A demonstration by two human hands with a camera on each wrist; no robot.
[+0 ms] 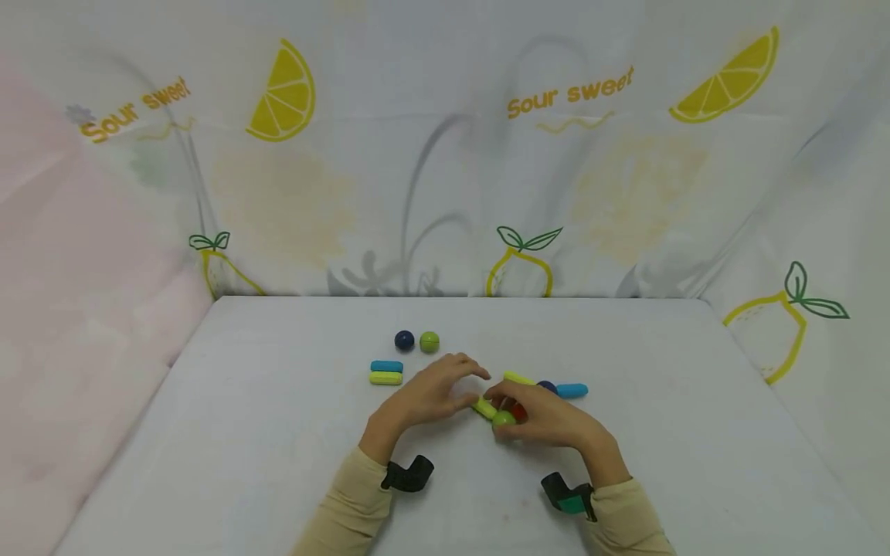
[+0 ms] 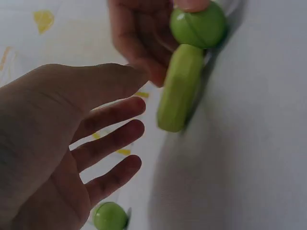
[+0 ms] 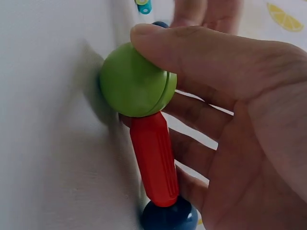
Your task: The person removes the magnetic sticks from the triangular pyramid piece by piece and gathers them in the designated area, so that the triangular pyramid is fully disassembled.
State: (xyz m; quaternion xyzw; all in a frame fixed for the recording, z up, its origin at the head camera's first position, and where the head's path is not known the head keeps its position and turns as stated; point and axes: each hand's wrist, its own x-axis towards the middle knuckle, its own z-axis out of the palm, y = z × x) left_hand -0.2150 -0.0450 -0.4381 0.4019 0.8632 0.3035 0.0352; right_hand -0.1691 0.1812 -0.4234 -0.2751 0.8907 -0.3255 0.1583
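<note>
My right hand (image 1: 514, 421) pinches a green ball (image 1: 504, 418) low over the table, thumb on top of the ball (image 3: 136, 81). A red stick (image 3: 153, 158) runs from that ball to a dark blue ball (image 3: 168, 218). A yellow-green stick (image 2: 180, 88) also hangs on the green ball (image 2: 199, 24). My left hand (image 1: 467, 390) hovers beside that stick (image 1: 484, 407) with fingers (image 2: 129, 108) spread and straight, holding nothing. Beyond the right hand, another yellow-green stick (image 1: 518, 378) and a blue stick (image 1: 572, 390) join the dark blue ball (image 1: 547, 386).
Loose pieces lie further back on the white table (image 1: 278, 432): a dark blue ball (image 1: 404, 340), a green ball (image 1: 429, 341), a blue stick (image 1: 386, 366) and a yellow-green stick (image 1: 385, 378). A lemon-print cloth (image 1: 445, 154) walls in the back and sides.
</note>
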